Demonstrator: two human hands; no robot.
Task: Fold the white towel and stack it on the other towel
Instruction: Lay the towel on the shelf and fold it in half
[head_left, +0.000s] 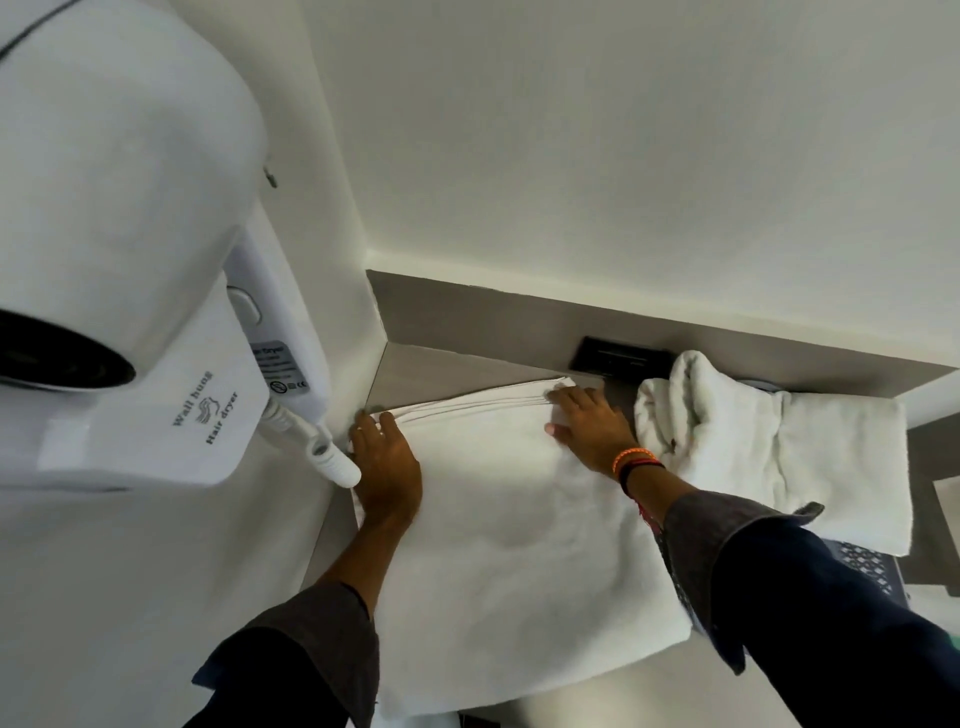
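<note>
Terry-soft and floppy, the white towel (498, 509) lay flat on the tabletop (431, 364) beside the other towel (810, 457), left hand (387, 467) and right hand (589, 423) pressing its far corners open-fingered, where I'd grip.

Wall-hung hair dryer (130, 249) left; black socket plate (618, 356) on grey backsplash (467, 317).

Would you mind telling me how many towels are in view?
2. One towel lies flat on the counter under both hands; the other towel sits bunched to its right by the wall. More could be hidden outside the view.
</note>
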